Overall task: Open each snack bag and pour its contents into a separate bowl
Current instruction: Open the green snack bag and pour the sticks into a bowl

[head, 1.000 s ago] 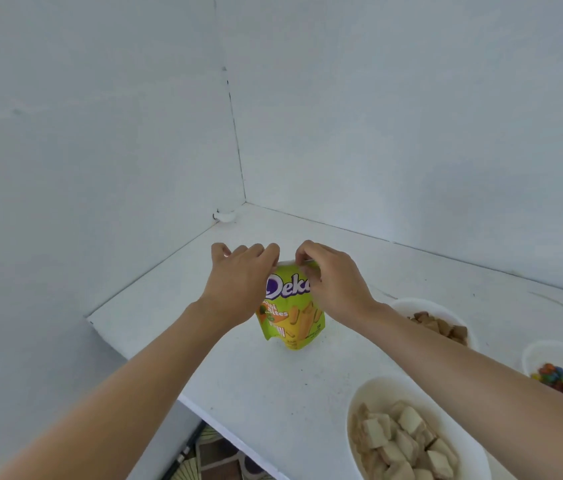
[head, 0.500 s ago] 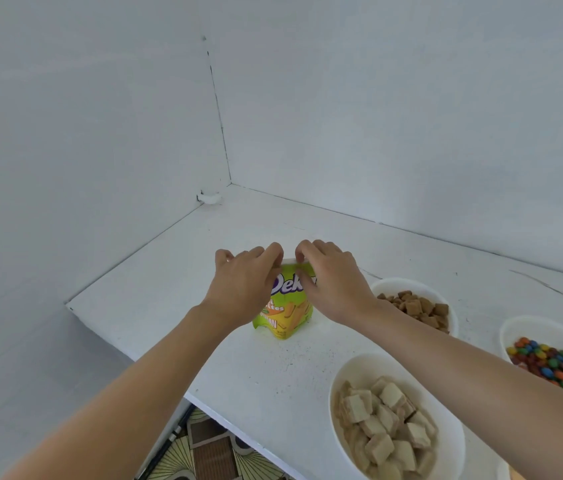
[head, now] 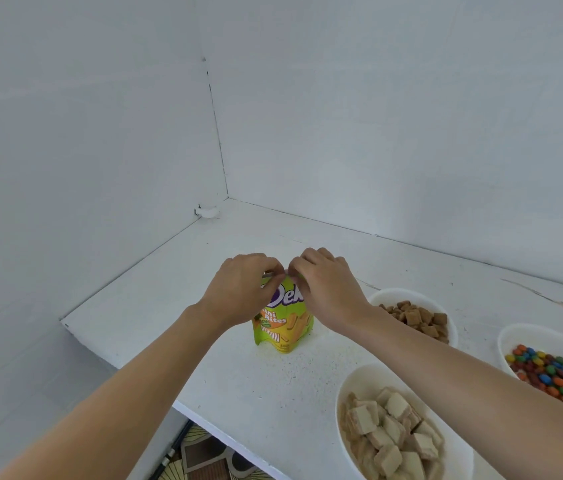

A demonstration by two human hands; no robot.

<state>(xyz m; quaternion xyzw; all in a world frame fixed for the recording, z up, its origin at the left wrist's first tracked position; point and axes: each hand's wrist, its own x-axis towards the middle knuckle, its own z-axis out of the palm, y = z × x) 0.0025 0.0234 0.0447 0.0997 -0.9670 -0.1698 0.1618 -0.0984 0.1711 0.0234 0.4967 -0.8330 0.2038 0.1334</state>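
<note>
A green and yellow snack bag [head: 283, 323] stands upright on the white table [head: 238, 258]. My left hand [head: 242, 289] pinches the bag's top edge from the left. My right hand [head: 325, 289] pinches the same edge from the right, fingertips almost touching the left ones. The top of the bag is hidden behind my fingers. Three white bowls sit to the right: one with pale wafer cubes [head: 352, 382], one with brown bites [head: 377, 297], one with coloured candies [head: 508, 341].
Two white walls meet in a corner behind the table, with a small white fitting [head: 207, 212] at the corner. The table's front edge runs diagonally at lower left; patterned floor [head: 200, 459] shows below it. Crumbs speckle the table by the bag.
The view has tilted down slightly, so the bowls show more fully. Both hands have stayed pinched on the bag's top, and the bag still stands in the same spot.
</note>
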